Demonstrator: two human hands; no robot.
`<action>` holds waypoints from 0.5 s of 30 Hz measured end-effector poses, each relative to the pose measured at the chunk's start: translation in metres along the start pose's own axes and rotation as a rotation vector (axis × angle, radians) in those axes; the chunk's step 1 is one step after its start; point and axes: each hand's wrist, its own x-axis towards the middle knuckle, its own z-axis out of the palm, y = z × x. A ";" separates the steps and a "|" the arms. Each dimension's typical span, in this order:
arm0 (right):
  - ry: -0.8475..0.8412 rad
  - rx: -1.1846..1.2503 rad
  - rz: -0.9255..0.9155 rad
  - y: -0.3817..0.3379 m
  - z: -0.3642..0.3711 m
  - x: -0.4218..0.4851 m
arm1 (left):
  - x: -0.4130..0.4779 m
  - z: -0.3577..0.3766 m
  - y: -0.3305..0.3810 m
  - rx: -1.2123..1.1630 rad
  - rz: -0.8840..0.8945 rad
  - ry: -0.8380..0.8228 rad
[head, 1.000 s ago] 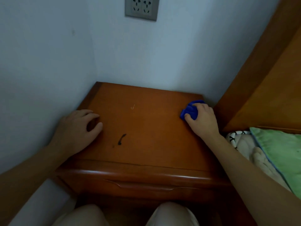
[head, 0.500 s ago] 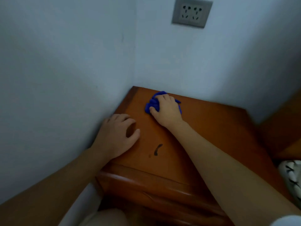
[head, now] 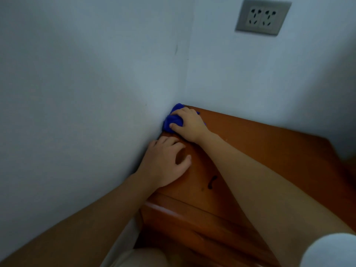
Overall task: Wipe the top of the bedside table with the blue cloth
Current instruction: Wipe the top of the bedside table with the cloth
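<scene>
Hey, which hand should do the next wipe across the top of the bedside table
Right. The right hand already grips the blue cloth in the bedside table's back corner by the wall, so it can likely sweep back across. The left hand lies flat on the near edge, bracing, with no cloth.

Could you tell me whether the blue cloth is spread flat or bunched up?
Bunched up: the blue cloth shows as a crumpled wad under the right hand.

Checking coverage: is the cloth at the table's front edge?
No, the right hand presses the blue cloth into the back corner against the walls.
</scene>
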 end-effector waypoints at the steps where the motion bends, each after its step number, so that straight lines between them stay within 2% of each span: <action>1: 0.000 -0.003 0.006 -0.003 -0.001 -0.004 | -0.001 -0.002 0.001 -0.002 0.005 0.014; 6: -0.010 -0.040 0.049 -0.017 -0.004 -0.026 | -0.019 -0.017 0.007 -0.014 -0.011 0.138; 12: -0.013 -0.068 0.089 -0.040 -0.004 -0.045 | -0.088 -0.029 -0.001 0.027 0.009 0.104; 15: 0.005 -0.070 0.081 -0.054 -0.002 -0.062 | -0.106 -0.029 -0.001 0.062 0.010 0.023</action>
